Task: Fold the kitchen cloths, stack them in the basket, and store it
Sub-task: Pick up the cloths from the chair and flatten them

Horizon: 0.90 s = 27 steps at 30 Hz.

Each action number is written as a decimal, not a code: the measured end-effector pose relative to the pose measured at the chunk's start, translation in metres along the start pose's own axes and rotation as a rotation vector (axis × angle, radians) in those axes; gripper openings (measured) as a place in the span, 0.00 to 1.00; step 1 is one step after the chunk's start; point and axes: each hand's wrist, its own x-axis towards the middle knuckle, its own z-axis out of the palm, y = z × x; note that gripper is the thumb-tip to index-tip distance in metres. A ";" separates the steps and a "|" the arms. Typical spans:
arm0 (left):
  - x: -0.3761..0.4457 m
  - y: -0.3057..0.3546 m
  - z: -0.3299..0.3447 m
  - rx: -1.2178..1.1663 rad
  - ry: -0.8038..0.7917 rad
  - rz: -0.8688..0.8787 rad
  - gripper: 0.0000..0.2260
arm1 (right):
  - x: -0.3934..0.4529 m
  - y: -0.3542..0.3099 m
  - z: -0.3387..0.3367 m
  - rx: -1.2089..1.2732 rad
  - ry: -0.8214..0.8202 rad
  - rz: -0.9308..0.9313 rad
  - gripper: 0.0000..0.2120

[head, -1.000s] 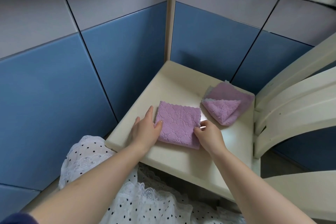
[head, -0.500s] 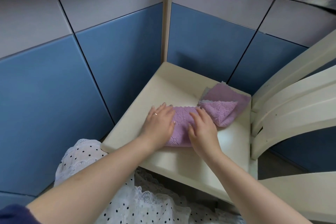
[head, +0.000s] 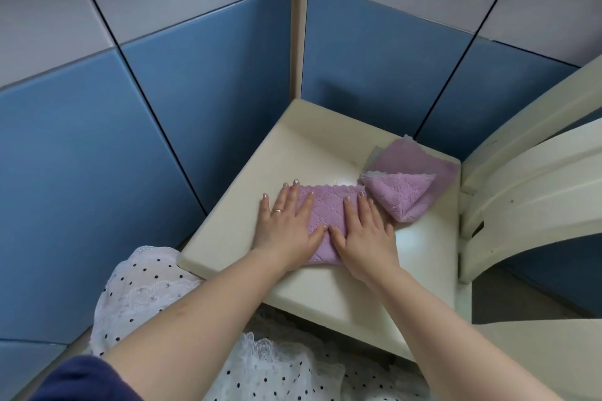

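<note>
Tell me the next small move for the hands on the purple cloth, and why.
Probably lift the folded purple quilted cloth and set it aside. Both the left hand and right hand lie flat on it, pressing it onto the cream chair seat, so its fold looks finished; the second purple cloth beside it lies loosely bunched. No basket is in view.

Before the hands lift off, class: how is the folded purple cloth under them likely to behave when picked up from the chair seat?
The folded purple cloth would probably droop and may fall open, since both hands are pressing it flat. It looks light: thin, textured fabric. It seems unlikely to slide off the smooth chair seat unaided, and it shouldn't roll or break.
</note>
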 end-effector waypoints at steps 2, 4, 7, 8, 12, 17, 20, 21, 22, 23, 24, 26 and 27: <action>0.000 0.000 0.002 -0.007 0.006 -0.014 0.32 | -0.003 0.001 0.001 0.004 -0.009 0.029 0.32; 0.001 0.000 0.001 -0.006 0.000 -0.010 0.32 | -0.002 0.000 0.001 0.008 -0.011 0.039 0.32; 0.003 0.000 -0.003 0.023 -0.016 0.012 0.32 | 0.002 0.000 -0.003 0.015 -0.067 0.037 0.32; 0.002 -0.001 -0.004 0.032 -0.013 0.007 0.33 | 0.002 0.002 -0.006 0.017 -0.080 0.032 0.32; -0.016 -0.013 -0.006 -0.040 0.030 -0.070 0.34 | -0.008 0.018 -0.015 0.071 0.079 0.036 0.28; -0.028 -0.015 -0.007 -0.283 0.092 0.024 0.24 | -0.024 0.032 -0.014 0.335 0.113 -0.052 0.18; -0.026 -0.014 -0.016 -0.627 0.108 -0.071 0.19 | -0.023 0.024 -0.021 0.541 0.087 0.055 0.15; -0.026 -0.015 -0.020 -0.706 0.113 -0.092 0.18 | -0.023 0.020 -0.023 0.615 0.085 0.090 0.15; -0.026 -0.016 -0.024 -0.781 0.108 -0.112 0.17 | -0.023 0.016 -0.026 0.713 0.080 0.134 0.15; -0.026 -0.018 -0.028 -0.875 0.101 -0.137 0.17 | -0.023 0.012 -0.029 0.833 0.072 0.188 0.15; -0.027 -0.020 -0.030 -0.996 0.083 -0.181 0.17 | -0.025 0.007 -0.032 0.961 0.064 0.244 0.15; -0.031 -0.029 -0.037 -1.322 0.052 -0.310 0.17 | -0.027 -0.002 -0.037 1.168 0.041 0.315 0.15; -0.033 -0.035 -0.041 -1.488 0.036 -0.369 0.18 | -0.027 -0.007 -0.041 1.231 0.026 0.318 0.15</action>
